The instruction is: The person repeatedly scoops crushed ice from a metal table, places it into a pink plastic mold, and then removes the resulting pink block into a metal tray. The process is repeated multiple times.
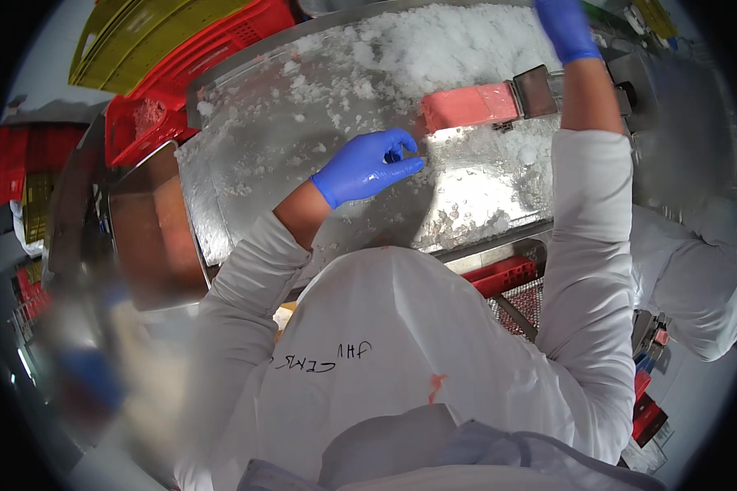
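Note:
My left hand [372,169], in a blue glove, hovers over the steel table [278,184]. Its fingers curve toward the thumb with a gap between them, and nothing shows in the grasp. Just beyond it to the right lies a pink, smooth-topped block [471,107] that looks like raw meat or fish. A small metal box-shaped piece [535,92] stands against the block's right end. My right hand [567,31], also blue-gloved, reaches past that piece to the far edge of the view. Its fingers are largely cut off, so any grip is hidden.
Crushed ice [458,45] is heaped along the table's far side. Red and yellow crates [213,53] stand at the back left, beside a red basket [143,131] with pink bits. A steel bin [157,221] adjoins the left edge. Another person in white [684,270] is at the right.

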The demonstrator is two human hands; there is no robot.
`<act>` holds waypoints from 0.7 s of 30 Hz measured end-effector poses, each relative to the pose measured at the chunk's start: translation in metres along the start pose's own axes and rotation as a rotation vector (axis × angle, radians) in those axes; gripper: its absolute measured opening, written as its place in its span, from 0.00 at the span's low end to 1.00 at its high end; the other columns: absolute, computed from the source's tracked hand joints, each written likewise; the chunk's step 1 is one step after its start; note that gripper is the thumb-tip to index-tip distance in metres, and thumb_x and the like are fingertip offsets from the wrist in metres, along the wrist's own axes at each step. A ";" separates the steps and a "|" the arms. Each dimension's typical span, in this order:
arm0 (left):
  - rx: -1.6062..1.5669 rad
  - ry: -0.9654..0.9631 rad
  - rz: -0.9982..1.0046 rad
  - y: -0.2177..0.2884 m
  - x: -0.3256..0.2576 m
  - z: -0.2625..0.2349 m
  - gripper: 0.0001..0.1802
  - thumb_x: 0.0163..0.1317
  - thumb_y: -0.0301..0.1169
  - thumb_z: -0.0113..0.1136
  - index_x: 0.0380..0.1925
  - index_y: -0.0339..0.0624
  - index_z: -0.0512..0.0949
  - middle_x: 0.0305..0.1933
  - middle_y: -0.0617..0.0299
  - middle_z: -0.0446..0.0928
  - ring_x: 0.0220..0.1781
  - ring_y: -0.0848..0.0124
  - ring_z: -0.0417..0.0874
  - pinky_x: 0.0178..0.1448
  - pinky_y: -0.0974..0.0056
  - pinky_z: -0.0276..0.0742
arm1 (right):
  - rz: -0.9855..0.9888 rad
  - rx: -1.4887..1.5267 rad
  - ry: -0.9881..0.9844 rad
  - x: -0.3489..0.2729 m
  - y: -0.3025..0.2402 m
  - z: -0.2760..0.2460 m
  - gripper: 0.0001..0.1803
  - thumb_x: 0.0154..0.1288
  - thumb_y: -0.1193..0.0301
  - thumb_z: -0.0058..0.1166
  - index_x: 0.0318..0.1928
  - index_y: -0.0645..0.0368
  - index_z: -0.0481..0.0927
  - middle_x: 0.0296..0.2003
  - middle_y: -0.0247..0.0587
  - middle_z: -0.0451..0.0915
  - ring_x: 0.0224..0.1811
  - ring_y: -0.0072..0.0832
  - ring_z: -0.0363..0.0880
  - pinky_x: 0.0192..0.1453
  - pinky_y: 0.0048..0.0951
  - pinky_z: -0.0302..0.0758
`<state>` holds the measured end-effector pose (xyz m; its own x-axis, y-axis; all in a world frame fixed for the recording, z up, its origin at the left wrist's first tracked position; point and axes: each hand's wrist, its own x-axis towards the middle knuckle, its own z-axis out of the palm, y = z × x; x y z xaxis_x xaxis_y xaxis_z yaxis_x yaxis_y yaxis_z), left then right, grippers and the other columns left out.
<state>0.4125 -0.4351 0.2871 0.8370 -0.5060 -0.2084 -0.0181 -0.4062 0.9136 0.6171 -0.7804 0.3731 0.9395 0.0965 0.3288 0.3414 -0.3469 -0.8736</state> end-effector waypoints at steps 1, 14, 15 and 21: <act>0.012 -0.028 -0.038 -0.006 0.016 0.001 0.19 0.72 0.38 0.65 0.55 0.38 0.81 0.44 0.58 0.84 0.47 0.71 0.83 0.56 0.62 0.79 | 0.237 -0.290 -0.065 0.006 0.023 0.015 0.28 0.75 0.53 0.57 0.69 0.53 0.77 0.57 0.41 0.79 0.56 0.28 0.80 0.63 0.34 0.75; 0.088 -0.093 -0.223 -0.108 0.263 0.022 0.38 0.71 0.56 0.62 0.66 0.35 0.76 0.63 0.45 0.82 0.63 0.56 0.84 0.68 0.57 0.77 | 1.054 0.967 0.320 -0.252 0.213 0.123 0.28 0.80 0.55 0.50 0.73 0.53 0.72 0.67 0.41 0.78 0.68 0.36 0.75 0.73 0.44 0.69; 0.018 -0.132 -0.259 -0.113 0.277 0.031 0.38 0.70 0.56 0.63 0.66 0.36 0.76 0.64 0.47 0.82 0.63 0.58 0.84 0.68 0.58 0.77 | 1.047 0.954 0.336 -0.242 0.213 0.122 0.26 0.80 0.57 0.49 0.71 0.52 0.74 0.68 0.40 0.77 0.72 0.36 0.72 0.74 0.48 0.68; -0.334 -0.387 -0.478 -0.114 0.302 0.066 0.41 0.67 0.50 0.70 0.71 0.35 0.70 0.65 0.51 0.79 0.64 0.61 0.82 0.67 0.58 0.79 | 1.066 1.201 0.429 -0.206 0.218 0.132 0.26 0.70 0.67 0.60 0.66 0.60 0.76 0.63 0.41 0.80 0.66 0.35 0.77 0.71 0.39 0.72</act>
<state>0.6313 -0.5924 0.0970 0.4547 -0.5901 -0.6671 0.5247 -0.4277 0.7360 0.5017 -0.7524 0.0678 0.7444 -0.0144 -0.6676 -0.3882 0.8041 -0.4502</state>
